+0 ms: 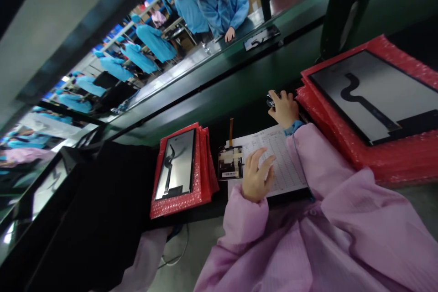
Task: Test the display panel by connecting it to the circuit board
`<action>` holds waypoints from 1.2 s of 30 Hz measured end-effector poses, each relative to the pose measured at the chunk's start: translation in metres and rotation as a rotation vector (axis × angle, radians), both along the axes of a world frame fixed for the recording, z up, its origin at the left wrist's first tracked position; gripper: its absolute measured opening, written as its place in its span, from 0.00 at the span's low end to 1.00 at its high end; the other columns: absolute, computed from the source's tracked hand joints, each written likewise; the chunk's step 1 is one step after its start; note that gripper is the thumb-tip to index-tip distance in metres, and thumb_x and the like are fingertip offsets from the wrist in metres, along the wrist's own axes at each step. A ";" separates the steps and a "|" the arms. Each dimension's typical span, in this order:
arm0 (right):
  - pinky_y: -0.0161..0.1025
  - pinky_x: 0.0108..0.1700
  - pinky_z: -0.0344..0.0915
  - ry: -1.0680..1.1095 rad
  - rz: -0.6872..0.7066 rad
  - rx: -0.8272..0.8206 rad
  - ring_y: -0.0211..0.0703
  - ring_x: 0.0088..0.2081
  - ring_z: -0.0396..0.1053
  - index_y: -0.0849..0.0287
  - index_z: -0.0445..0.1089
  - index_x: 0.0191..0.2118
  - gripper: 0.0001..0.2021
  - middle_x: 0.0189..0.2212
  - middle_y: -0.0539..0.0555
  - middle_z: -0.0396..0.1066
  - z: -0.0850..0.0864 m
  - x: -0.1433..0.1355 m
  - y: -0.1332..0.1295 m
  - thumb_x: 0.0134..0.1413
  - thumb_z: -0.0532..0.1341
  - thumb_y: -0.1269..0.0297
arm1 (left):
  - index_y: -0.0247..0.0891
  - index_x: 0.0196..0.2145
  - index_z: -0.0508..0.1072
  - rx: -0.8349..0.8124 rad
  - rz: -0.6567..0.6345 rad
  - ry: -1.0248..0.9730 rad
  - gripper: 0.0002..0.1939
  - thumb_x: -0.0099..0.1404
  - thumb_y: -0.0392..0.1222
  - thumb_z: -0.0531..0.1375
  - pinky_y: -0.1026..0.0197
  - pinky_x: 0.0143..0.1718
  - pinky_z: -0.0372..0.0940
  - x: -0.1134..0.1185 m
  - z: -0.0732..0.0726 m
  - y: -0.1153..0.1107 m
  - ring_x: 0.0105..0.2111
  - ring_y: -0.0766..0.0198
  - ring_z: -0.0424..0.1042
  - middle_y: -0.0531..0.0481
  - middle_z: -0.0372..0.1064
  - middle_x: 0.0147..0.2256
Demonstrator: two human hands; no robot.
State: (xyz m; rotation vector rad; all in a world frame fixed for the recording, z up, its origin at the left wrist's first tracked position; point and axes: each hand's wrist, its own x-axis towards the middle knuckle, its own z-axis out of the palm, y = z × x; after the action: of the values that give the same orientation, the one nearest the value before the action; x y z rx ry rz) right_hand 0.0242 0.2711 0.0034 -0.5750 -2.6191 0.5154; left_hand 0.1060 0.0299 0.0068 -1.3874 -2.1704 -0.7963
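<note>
Over a printed sheet (287, 164) my left hand (257, 174) is held with its fingers apart, holding nothing. A small square component (230, 163) with an orange ribbon lies just left of it. Farther forward and to the right, my right hand (284, 108) has its fingers curled around a small shiny metal object (271, 99), too small to identify. Left of the sheet, a display panel (179, 164) rests on red bubble-wrap bags (201, 191). A larger panel (393, 86) lies on another red bubble-wrap stack (404, 164) beside my right forearm.
A long green conveyor (219, 86) runs beyond the work surface, with another panel (262, 38) near its far edge. Across it sits a person in a blue smock (222, 9). A black covered structure (102, 210) stands at left, a pale sleeve near its base.
</note>
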 end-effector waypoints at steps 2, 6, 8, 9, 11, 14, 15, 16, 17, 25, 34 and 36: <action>0.51 0.47 0.66 -0.020 0.006 0.007 0.60 0.52 0.60 0.55 0.56 0.70 0.34 0.56 0.68 0.62 0.001 0.001 0.000 0.58 0.58 0.65 | 0.41 0.51 0.75 -0.013 -0.003 -0.033 0.13 0.71 0.36 0.57 0.48 0.54 0.71 0.001 -0.001 0.000 0.55 0.52 0.72 0.39 0.71 0.54; 0.50 0.46 0.66 -0.062 0.013 -0.010 0.63 0.54 0.60 0.52 0.58 0.70 0.32 0.56 0.67 0.63 0.003 0.001 0.000 0.59 0.58 0.66 | 0.40 0.51 0.75 -0.021 0.021 -0.085 0.13 0.72 0.37 0.56 0.49 0.54 0.72 0.005 -0.005 -0.005 0.53 0.53 0.73 0.38 0.72 0.53; 0.52 0.47 0.66 -0.077 0.003 -0.015 0.66 0.56 0.59 0.53 0.56 0.71 0.34 0.57 0.68 0.62 0.006 0.003 -0.002 0.59 0.60 0.65 | 0.40 0.51 0.74 -0.027 0.032 -0.098 0.13 0.73 0.38 0.55 0.49 0.53 0.72 0.007 -0.006 -0.007 0.53 0.53 0.73 0.39 0.73 0.53; 0.53 0.48 0.65 -0.078 -0.011 -0.010 0.67 0.57 0.59 0.54 0.54 0.72 0.35 0.59 0.70 0.60 0.008 0.005 -0.003 0.59 0.60 0.65 | 0.40 0.52 0.74 -0.025 0.035 -0.099 0.13 0.73 0.39 0.55 0.49 0.53 0.72 0.009 -0.005 -0.008 0.53 0.54 0.74 0.39 0.73 0.53; 0.54 0.51 0.64 -0.048 -0.025 0.029 0.67 0.57 0.59 0.57 0.50 0.73 0.37 0.64 0.72 0.55 0.013 0.010 -0.011 0.60 0.60 0.66 | 0.39 0.52 0.74 0.003 0.041 -0.100 0.13 0.74 0.40 0.55 0.50 0.53 0.72 0.012 -0.002 -0.007 0.53 0.55 0.74 0.39 0.73 0.52; 0.53 0.54 0.62 0.061 0.065 0.162 0.63 0.57 0.59 0.62 0.52 0.73 0.33 0.64 0.70 0.55 0.022 0.021 -0.035 0.63 0.55 0.69 | 0.39 0.54 0.73 0.077 0.043 -0.106 0.14 0.75 0.42 0.55 0.52 0.54 0.73 0.014 0.005 -0.001 0.53 0.56 0.74 0.40 0.74 0.52; 0.52 0.54 0.61 0.083 0.129 0.208 0.61 0.56 0.59 0.63 0.55 0.71 0.30 0.63 0.69 0.57 0.025 0.025 -0.047 0.64 0.53 0.69 | 0.39 0.56 0.72 0.096 0.031 -0.101 0.15 0.75 0.42 0.55 0.53 0.54 0.72 0.014 0.008 0.002 0.53 0.56 0.74 0.40 0.74 0.53; 0.52 0.54 0.61 0.084 0.201 0.248 0.60 0.56 0.59 0.63 0.59 0.69 0.27 0.62 0.68 0.59 0.026 0.028 -0.059 0.65 0.52 0.69 | 0.39 0.58 0.70 0.111 0.011 -0.084 0.17 0.75 0.43 0.56 0.52 0.55 0.72 0.012 0.010 0.005 0.54 0.56 0.73 0.40 0.74 0.54; 0.51 0.54 0.61 0.068 0.274 0.277 0.59 0.56 0.59 0.63 0.62 0.66 0.25 0.62 0.67 0.60 0.026 0.031 -0.071 0.66 0.52 0.70 | 0.39 0.60 0.69 0.121 -0.013 -0.058 0.19 0.74 0.44 0.57 0.51 0.56 0.72 0.010 0.013 0.008 0.56 0.55 0.72 0.39 0.73 0.55; 0.47 0.51 0.60 -0.071 0.501 0.284 0.56 0.56 0.58 0.63 0.72 0.54 0.17 0.60 0.64 0.62 0.013 0.032 -0.106 0.65 0.53 0.72 | 0.35 0.61 0.69 -0.067 -0.271 -0.068 0.21 0.73 0.43 0.58 0.47 0.62 0.68 -0.013 0.018 0.010 0.55 0.56 0.73 0.39 0.75 0.54; 0.47 0.51 0.59 -0.081 0.527 0.289 0.55 0.55 0.58 0.63 0.73 0.51 0.15 0.58 0.64 0.64 0.006 0.030 -0.099 0.65 0.53 0.71 | 0.34 0.61 0.68 -0.110 -0.181 0.040 0.21 0.72 0.31 0.53 0.47 0.59 0.72 -0.010 0.004 0.010 0.54 0.56 0.73 0.39 0.74 0.53; 0.47 0.51 0.60 -0.082 0.533 0.290 0.55 0.55 0.59 0.63 0.73 0.51 0.15 0.58 0.64 0.64 0.004 0.030 -0.100 0.65 0.53 0.71 | 0.31 0.57 0.71 -0.095 -0.169 0.129 0.17 0.73 0.34 0.55 0.51 0.55 0.75 -0.011 0.004 0.013 0.49 0.57 0.75 0.40 0.76 0.48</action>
State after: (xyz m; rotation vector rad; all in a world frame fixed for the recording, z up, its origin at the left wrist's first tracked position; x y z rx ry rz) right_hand 0.0547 0.1714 0.0072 0.2063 -2.8467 0.2533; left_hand 0.0947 0.0430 0.0106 -1.6399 -2.0361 -0.6498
